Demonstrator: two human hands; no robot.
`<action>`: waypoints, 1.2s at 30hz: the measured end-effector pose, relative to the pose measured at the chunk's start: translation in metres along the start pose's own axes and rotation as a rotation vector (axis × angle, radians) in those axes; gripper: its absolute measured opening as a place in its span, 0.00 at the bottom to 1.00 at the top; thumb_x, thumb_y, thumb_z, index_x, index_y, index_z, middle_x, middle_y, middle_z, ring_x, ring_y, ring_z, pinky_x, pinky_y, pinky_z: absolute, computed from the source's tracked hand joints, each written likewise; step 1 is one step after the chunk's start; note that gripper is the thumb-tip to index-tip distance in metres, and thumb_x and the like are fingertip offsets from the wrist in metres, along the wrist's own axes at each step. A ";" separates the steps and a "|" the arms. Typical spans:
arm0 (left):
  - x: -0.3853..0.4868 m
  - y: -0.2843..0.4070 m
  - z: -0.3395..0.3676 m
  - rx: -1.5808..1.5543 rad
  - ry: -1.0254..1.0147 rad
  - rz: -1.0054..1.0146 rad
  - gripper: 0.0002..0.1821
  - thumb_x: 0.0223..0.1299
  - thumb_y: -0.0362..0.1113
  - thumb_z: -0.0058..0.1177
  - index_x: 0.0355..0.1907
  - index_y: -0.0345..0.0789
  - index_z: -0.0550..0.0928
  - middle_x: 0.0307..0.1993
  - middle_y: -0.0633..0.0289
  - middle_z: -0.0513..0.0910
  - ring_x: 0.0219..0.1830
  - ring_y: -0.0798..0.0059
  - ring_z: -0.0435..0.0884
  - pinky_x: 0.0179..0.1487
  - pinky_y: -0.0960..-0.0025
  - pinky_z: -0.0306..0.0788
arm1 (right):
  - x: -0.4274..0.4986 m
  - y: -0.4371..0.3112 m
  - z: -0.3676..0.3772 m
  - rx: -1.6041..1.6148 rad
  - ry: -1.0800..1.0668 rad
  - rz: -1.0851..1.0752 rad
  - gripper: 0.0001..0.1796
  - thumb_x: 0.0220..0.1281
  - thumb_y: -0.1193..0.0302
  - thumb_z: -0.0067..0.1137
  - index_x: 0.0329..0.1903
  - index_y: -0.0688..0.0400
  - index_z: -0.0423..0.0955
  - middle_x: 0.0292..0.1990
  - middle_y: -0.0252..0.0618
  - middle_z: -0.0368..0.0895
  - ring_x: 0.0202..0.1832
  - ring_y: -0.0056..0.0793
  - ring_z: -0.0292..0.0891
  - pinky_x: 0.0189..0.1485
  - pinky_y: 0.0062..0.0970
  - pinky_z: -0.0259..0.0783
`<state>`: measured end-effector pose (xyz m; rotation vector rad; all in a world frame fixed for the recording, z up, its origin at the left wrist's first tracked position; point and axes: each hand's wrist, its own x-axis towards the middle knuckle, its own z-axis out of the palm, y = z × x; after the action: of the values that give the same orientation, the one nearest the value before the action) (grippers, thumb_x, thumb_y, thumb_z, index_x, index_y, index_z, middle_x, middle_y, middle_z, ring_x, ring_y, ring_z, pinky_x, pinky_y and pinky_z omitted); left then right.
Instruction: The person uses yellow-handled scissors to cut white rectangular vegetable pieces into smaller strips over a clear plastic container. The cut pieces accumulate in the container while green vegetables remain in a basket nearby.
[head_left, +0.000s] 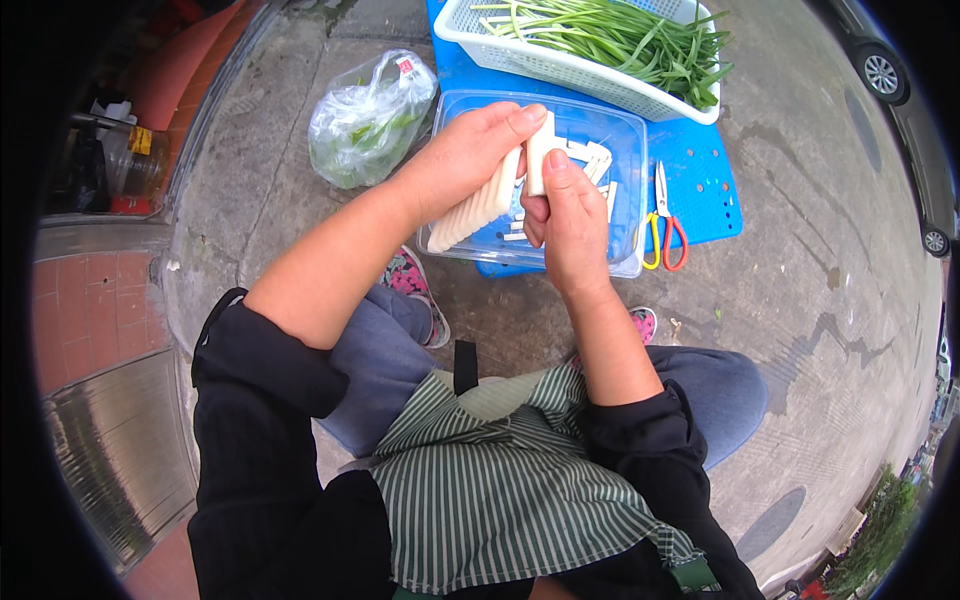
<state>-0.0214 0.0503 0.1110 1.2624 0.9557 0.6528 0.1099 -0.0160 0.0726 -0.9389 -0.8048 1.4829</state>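
My left hand (472, 150) holds a ridged slab of joined white food sticks, probably rice cakes (476, 206), which slants down over the left side of a clear plastic box (638, 172). A separate white piece (537, 154) stands upright between my two hands. The left thumb is at its top, and my right hand (574, 217) pinches its lower part with the thumb in front. Several short white sticks (598, 161) lie loose in the box below. My right fingers are curled and partly hidden.
The box rests on a blue plastic stool or small table (694, 184). Behind it stands a white perforated basket (570, 73) of long green garlic chives (600, 34). Scissors (661, 217) with red and yellow handles lie at right. A clear plastic bag (371, 120) of greens sits at left.
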 end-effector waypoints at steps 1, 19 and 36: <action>0.000 -0.002 0.002 0.051 -0.010 0.039 0.18 0.69 0.51 0.46 0.37 0.37 0.77 0.27 0.71 0.75 0.26 0.89 0.71 0.27 0.83 0.65 | 0.001 0.001 0.000 -0.095 0.039 -0.048 0.23 0.74 0.54 0.40 0.35 0.61 0.74 0.20 0.27 0.66 0.17 0.14 0.57 0.20 0.18 0.55; -0.005 -0.002 0.017 -0.137 -0.059 -0.162 0.12 0.67 0.44 0.48 0.34 0.37 0.76 0.21 0.71 0.73 0.15 0.89 0.67 0.15 0.83 0.57 | -0.004 -0.010 0.004 0.209 0.242 0.188 0.29 0.72 0.49 0.39 0.24 0.58 0.71 0.11 0.23 0.54 0.09 0.12 0.44 0.11 0.19 0.42; -0.006 0.007 0.005 -0.096 0.052 -0.077 0.13 0.65 0.44 0.48 0.31 0.37 0.75 0.21 0.69 0.74 0.15 0.88 0.65 0.17 0.82 0.56 | -0.002 -0.014 -0.001 0.200 -0.032 0.130 0.20 0.72 0.56 0.42 0.29 0.58 0.68 0.16 0.25 0.58 0.14 0.14 0.49 0.15 0.18 0.51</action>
<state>-0.0190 0.0440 0.1196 1.1236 0.9997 0.6663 0.1169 -0.0162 0.0852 -0.8310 -0.6135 1.6613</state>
